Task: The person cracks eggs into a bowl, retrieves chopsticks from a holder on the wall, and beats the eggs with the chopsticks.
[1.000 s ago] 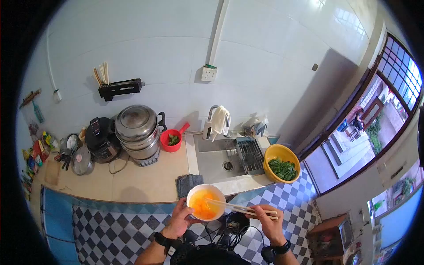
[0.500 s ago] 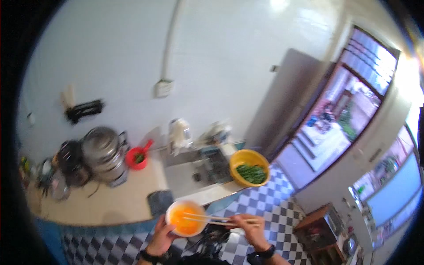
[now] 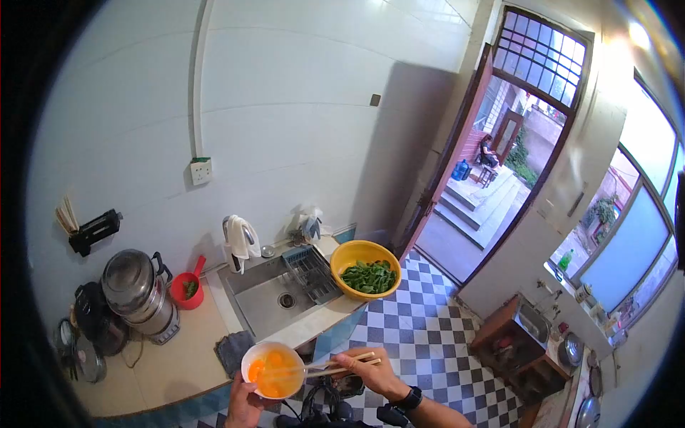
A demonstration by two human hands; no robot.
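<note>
My left hand is closed on the side of a white bowl, with the thumb near its rim. Inside are orange egg yolks, several of them seemingly whole. A pair of chopsticks is gripped in my right hand, which is right of the bowl. Their tips reach into the egg and are smeared by motion. A dark grey cloth lies on the counter edge just beyond the bowl.
A steel sink with a drying rack is set in the counter. Leafy greens fill a yellow basin at its right. Left stand a red ladle and a steamer pot. Outside the open doorway sits a person.
My view has swung rightward and sharpened, so the room sits further left in it. The chopsticks have moved within the bowl. Both hands keep their grips.
</note>
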